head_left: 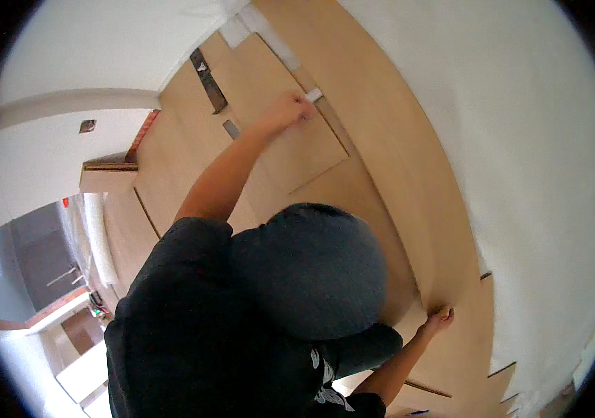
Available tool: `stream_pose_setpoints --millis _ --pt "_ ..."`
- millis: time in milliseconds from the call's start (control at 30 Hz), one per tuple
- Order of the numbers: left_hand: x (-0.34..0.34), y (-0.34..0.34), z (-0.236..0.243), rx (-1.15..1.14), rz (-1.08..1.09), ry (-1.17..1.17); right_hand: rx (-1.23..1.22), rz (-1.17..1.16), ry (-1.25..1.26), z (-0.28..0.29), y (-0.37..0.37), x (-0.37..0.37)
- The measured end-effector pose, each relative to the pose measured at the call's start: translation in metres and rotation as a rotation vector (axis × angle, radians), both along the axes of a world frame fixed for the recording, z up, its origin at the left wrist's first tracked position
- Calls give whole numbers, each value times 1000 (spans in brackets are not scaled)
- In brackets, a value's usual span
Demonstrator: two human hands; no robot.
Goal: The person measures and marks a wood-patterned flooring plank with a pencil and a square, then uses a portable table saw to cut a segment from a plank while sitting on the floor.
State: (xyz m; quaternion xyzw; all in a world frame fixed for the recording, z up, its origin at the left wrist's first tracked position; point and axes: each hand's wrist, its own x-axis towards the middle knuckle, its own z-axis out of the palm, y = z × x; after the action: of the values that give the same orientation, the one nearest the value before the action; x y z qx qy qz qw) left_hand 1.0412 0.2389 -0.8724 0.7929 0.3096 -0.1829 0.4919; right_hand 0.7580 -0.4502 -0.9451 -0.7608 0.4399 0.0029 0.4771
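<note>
The right hand [439,320] is curled at the long plank [402,132]; I cannot tell whether its fingers grip anything. The plank lies alongside white sheeting [520,181]; it looks stiff across, probably slick and bendy lengthwise, its edges chip-prone, best held by both long edges. Farther, the left hand [289,111] bunches above a board [304,150] beside a white block [313,94], grip unclear.

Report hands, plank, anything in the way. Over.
Left hand curled near edge of board. Right hand curled over plank, contact unclear. Dark bar lies left of left hand, clear of both.
</note>
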Motion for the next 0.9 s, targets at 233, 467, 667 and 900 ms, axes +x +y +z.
stream_pose_setpoints --millis 233,467,667,900 --pt "-112 124 22 593 -450 24 61 -182 -5 55 16 4" --pt "-174 127 4 864 -1013 51 54 -277 -133 75 39 9" --pt "-230 148 9 872 -978 64 -68 -225 -40 36 26 1" --pt "-208 146 75 582 -542 -367 -572 -125 -46 101 3 -78"
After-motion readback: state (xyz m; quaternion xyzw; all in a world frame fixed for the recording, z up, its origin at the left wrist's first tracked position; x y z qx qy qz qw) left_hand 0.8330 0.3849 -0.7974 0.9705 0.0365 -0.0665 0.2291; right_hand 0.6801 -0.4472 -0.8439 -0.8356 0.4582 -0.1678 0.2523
